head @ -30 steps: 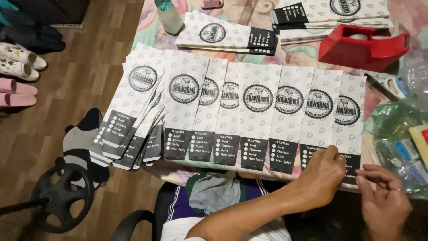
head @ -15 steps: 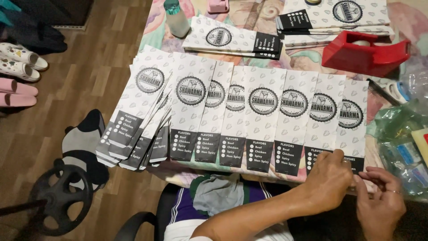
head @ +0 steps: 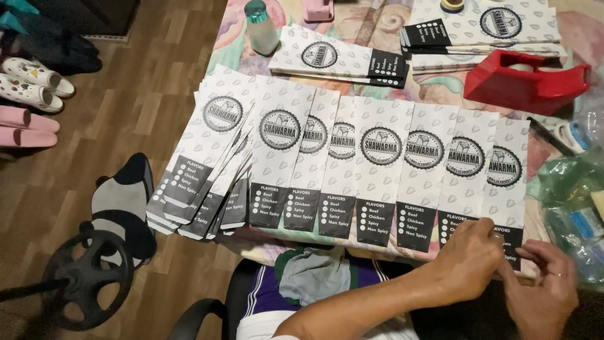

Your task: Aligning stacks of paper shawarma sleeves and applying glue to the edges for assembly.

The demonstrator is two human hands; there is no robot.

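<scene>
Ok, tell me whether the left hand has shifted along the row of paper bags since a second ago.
No. The left hand still rests on the dark bottom edge of the rightmost bag in the row, beside the right hand; only the camera moved.

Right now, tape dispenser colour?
Red; the tape dispenser shows clearly in the head view, top right.

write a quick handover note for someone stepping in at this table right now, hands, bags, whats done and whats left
Left hand: resting on the dark bottom end of the rightmost paper bag, fingers curled on it.
Right hand: just beside it at the table edge, fingertips pinched near the same bag end; whether it holds anything cannot be told.
Bags: a row of white printed bags laid overlapping along the table edge; a fanned pile at the row's left end; more stacks further back.
Red tape dispenser sits behind the row's right end.
Done: row laid out.
Left: the rightmost bag's end is in hand; the other bags look untouched.
</scene>
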